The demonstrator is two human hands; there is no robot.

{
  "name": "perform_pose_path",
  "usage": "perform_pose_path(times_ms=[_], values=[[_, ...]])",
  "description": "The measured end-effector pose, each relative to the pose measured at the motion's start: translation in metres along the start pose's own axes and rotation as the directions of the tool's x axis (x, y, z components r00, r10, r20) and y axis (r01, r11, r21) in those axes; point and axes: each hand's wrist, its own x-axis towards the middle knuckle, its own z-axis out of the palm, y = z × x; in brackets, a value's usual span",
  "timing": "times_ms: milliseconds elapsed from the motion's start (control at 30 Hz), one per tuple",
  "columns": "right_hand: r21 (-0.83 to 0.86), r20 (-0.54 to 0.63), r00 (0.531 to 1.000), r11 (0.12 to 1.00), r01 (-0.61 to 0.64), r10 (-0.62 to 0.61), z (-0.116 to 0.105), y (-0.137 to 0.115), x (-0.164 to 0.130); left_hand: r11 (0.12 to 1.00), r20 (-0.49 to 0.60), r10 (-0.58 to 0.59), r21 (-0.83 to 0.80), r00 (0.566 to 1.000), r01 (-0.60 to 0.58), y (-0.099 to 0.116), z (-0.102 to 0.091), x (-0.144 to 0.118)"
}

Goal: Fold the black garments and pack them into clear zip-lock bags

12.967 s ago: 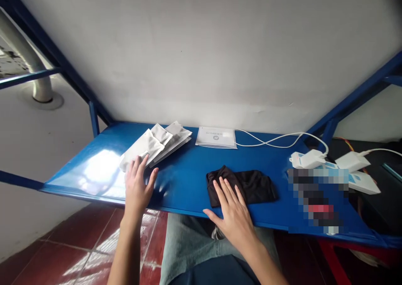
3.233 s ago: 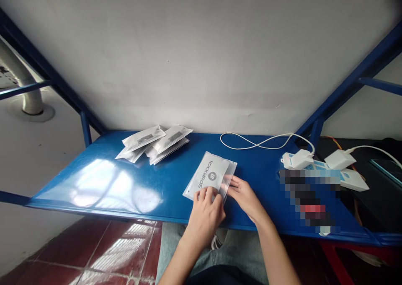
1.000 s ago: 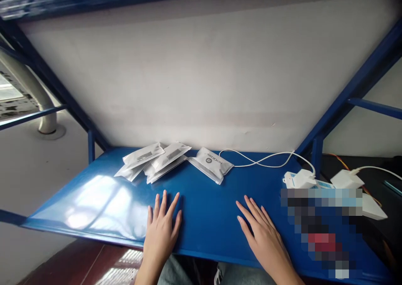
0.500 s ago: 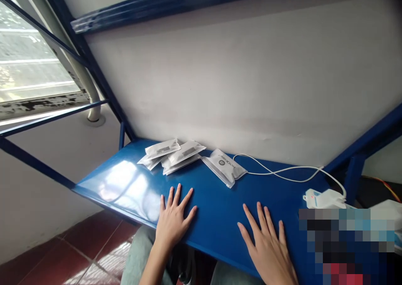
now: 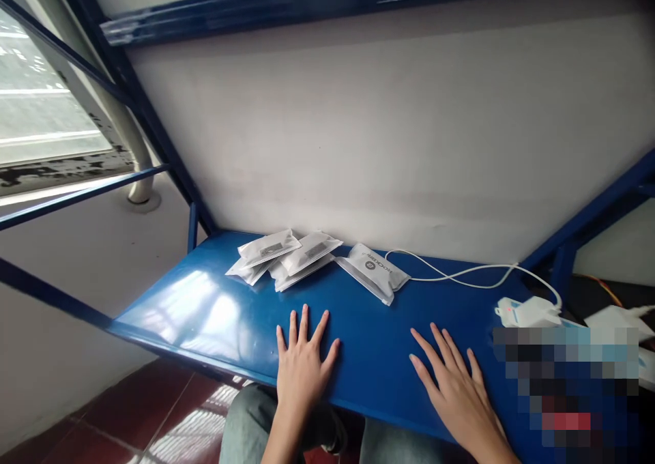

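Branded white pouch [image 5: 373, 271] lies flat toward the back of the blue shelf [image 5: 215, 314], up at about 12 o'clock from both hands and well apart from them, one end angled toward the white wall [image 5: 389, 143]. Just beside it at 9 o'clock sits a loose pile of similar white pouches [image 5: 284, 258], overlapping one another. At 3 o'clock from the branded pouch a white cable [image 5: 460, 273] loops along the back edge and runs to a white adapter [image 5: 527, 310] near the shelf's right end. The left hand [image 5: 303, 365] rests palm down at the shelf's near edge, fingers spread wide and holding nothing. The right hand [image 5: 458, 389] also lies flat on the shelf at 3 o'clock from the left, fingers extended and slightly fanned, empty. Between the hands and the pouches runs a broad bare strip of blue surface, and more open shelf stretches toward 9 o'clock, where the glossy corner catches window light. A blue frame bar [image 5: 307, 0] crosses overhead at 12 o'clock, and slanted blue struts bound both sides.
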Motion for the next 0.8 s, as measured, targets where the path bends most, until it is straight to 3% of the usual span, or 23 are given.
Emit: perform_pose_path(times_ms=[400, 800], values=[[0.064, 0.001, 0.998, 0.996, -0.07, 0.07, -0.028, -0.019, 0.004, 0.997, 0.038, 0.029, 0.066, 0.999, -0.032, 0.004, -0.006, 0.004], [0.114, -0.025, 0.998, 0.992, -0.056, 0.059, -0.028, -0.013, -0.002, 0.998, 0.022, 0.027, 0.053, 0.999, -0.028, 0.007, -0.004, 0.001]])
